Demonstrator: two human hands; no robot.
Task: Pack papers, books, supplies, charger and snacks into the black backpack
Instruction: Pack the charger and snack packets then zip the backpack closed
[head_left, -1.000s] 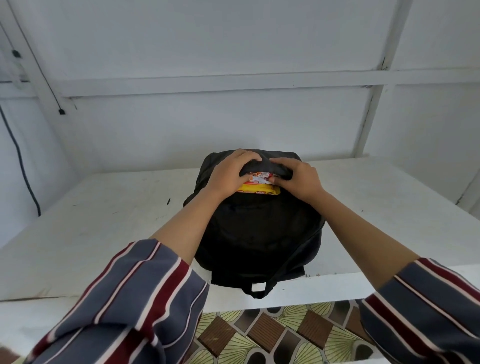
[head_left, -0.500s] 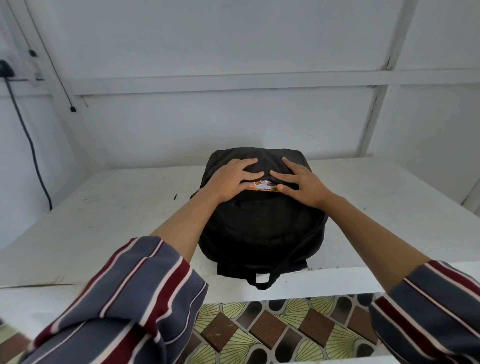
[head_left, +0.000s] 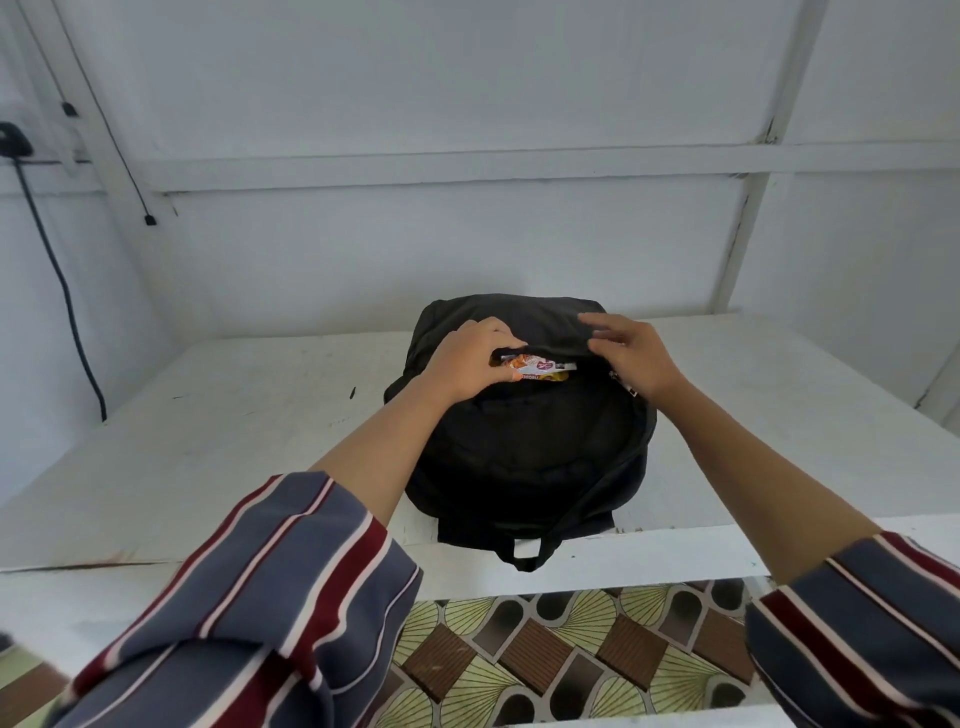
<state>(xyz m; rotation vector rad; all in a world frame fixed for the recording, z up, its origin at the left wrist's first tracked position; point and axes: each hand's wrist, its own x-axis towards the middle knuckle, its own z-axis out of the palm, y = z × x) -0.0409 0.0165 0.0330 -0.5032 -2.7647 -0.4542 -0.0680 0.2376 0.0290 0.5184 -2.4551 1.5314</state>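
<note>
The black backpack (head_left: 524, 457) lies on the white table (head_left: 234, 441), its top opening facing away from me. An orange and white snack packet (head_left: 540, 366) shows in the slit of the opening. My left hand (head_left: 462, 364) is at the left end of the opening, fingers curled over the packet's end and thumb under it. My right hand (head_left: 634, 353) hovers at the right end with relaxed, spread fingers touching the upper flap. The rest of the bag's contents are hidden.
White walls stand close behind and to the right of the table. A black cable (head_left: 67, 301) hangs down the left wall. The backpack's carry loop (head_left: 524, 553) hangs over the table's near edge, above patterned floor tiles (head_left: 571, 654).
Both hands lay flat on the flap over the packet half a second ago. Now my left fingers have curled into the opening and my right hand has lifted and shifted right, showing more of the packet.
</note>
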